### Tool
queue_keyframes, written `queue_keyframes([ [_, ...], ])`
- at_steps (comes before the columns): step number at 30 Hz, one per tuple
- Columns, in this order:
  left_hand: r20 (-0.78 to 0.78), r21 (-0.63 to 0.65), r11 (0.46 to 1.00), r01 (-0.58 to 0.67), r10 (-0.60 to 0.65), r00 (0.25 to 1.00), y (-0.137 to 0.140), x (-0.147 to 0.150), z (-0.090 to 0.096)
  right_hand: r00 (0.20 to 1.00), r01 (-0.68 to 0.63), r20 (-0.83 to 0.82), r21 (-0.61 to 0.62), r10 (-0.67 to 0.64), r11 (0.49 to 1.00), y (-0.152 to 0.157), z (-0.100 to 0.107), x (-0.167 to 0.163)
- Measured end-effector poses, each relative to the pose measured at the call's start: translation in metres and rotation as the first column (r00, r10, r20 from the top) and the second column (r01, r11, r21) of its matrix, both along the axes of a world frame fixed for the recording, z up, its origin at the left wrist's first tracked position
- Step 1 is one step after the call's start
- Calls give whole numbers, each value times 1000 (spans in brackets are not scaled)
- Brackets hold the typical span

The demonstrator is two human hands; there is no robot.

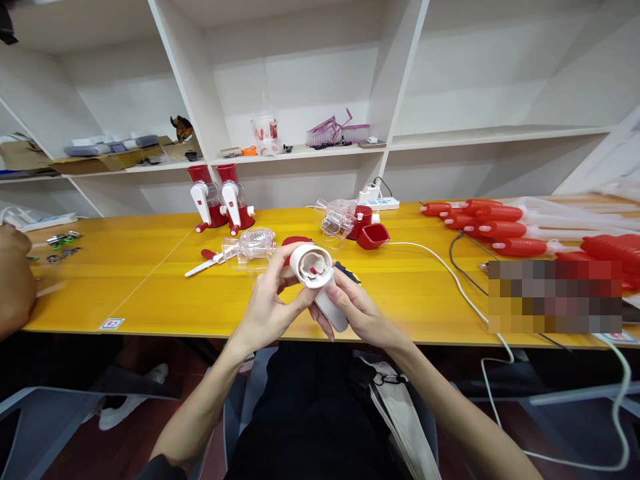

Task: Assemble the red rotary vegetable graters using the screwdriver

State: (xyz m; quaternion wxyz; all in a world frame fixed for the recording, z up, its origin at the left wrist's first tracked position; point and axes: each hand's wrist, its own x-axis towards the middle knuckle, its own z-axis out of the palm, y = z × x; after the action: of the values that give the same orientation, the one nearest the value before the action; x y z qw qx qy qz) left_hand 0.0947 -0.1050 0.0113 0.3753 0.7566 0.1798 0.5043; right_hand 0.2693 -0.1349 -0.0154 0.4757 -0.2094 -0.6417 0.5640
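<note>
Above the table's near edge I hold a white plastic rotary grater crank [333,308], its round hollow end tilted up towards me. Something small and red shows inside that end. My left hand [275,297] is closed around the round end. My right hand [357,307] grips the flat arm of the same part from the right. Just beyond my hands lie a red round piece [297,241] and a dark tool with yellow on it [349,272], both partly hidden. A clear plastic grater body [257,243] lies to the left, by a white-and-red crank handle [210,260].
Two assembled red-and-white graters [231,197] stand at the back left. Behind my hands are another clear body [337,217] and a red hopper [373,235]. Red-handled pieces [503,229] are piled right, near trailing cables [465,293]. Another person's hand [15,280] is at far left.
</note>
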Motion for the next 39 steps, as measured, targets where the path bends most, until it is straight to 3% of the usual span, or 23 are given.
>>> queue_keyframes([
  [3, -36, -26, 999, 46, -47, 998, 4, -4, 2, 976, -210, -95, -197, 195, 958, 2, -5, -1],
  [6, 7, -15, 997, 77, -77, 997, 6, -3, 1, 957, -284, -136, -235, 258, 930, 1, -4, 0],
  [8, 39, 17, 999, 40, -41, 998, 4, 1, -1, 985, -174, -56, -198, 166, 965, -3, 1, 1],
  [10, 64, 53, 999, -12, 9, 998, 0, 4, -2, 995, 86, 64, -89, -80, 992, -10, 9, 1],
  [11, 73, 64, 997, -37, 32, 997, -2, 5, -2, 967, 238, 97, -1, -237, 971, -13, 12, 2],
  [13, 79, 66, 995, -79, 73, 994, -5, 6, -1, 867, 474, 75, 186, -493, 861, -21, 17, 2],
  [15, 63, 52, 993, -102, 99, 993, -8, 6, 0, 794, 574, 24, 297, -607, 763, -27, 19, 2],
  [18, 30, 43, 994, -99, 98, 995, -11, 7, 0, 757, 615, 14, 323, -653, 719, -33, 21, 2],
  [31, 31, 56, 997, -44, 43, 999, -14, 11, -3, 751, 650, -48, 237, -659, 722, -38, 23, -4],
  [39, 67, 148, 988, -52, 42, 997, -9, 14, -9, 730, 678, -79, 206, -678, 706, -38, 25, -7],
])
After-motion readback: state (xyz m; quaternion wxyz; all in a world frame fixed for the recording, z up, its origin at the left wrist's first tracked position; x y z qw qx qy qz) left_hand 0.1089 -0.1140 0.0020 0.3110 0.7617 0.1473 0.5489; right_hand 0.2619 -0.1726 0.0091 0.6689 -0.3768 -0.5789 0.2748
